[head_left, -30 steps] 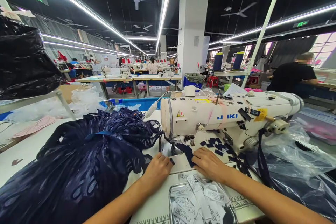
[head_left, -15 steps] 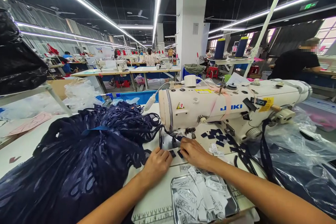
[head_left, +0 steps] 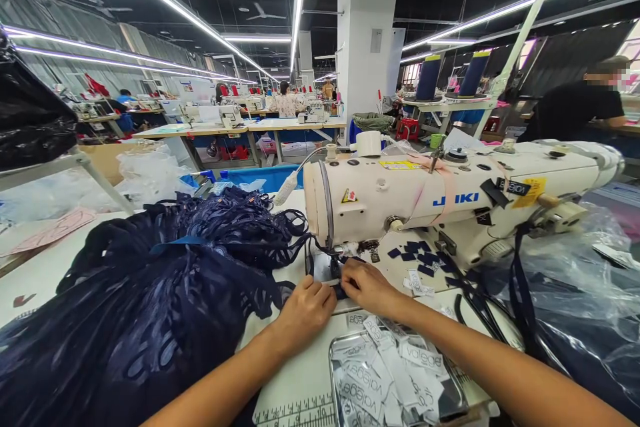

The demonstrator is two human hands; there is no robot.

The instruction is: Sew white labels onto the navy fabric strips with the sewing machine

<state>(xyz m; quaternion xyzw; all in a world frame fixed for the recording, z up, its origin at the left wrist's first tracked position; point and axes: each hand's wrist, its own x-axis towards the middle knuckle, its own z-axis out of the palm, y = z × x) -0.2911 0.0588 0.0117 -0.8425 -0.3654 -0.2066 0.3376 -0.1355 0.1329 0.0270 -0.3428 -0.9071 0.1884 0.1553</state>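
My left hand (head_left: 306, 310) and my right hand (head_left: 367, 285) meet just in front of the needle of a white sewing machine (head_left: 430, 203). Both have their fingers curled and pressed on a small dark navy fabric piece (head_left: 341, 291) lying at the presser foot. A big heap of navy fabric strips (head_left: 150, 293) lies at my left, touching my left forearm. A metal tray (head_left: 440, 410) full of white printed labels (head_left: 385, 373) sits near the table's front edge under my right forearm.
Several small navy patches (head_left: 417, 259) and a few labels (head_left: 417, 283) lie beside the machine base. Navy straps (head_left: 517, 293) hang at the right over clear plastic bags (head_left: 585, 280). Two thread cones (head_left: 450, 77) stand behind. A person in black (head_left: 575, 113) sits at the far right.
My right hand has slid left from the loose patches to the needle, bringing the navy piece under the presser foot. My left hand moved slightly forward to meet it.
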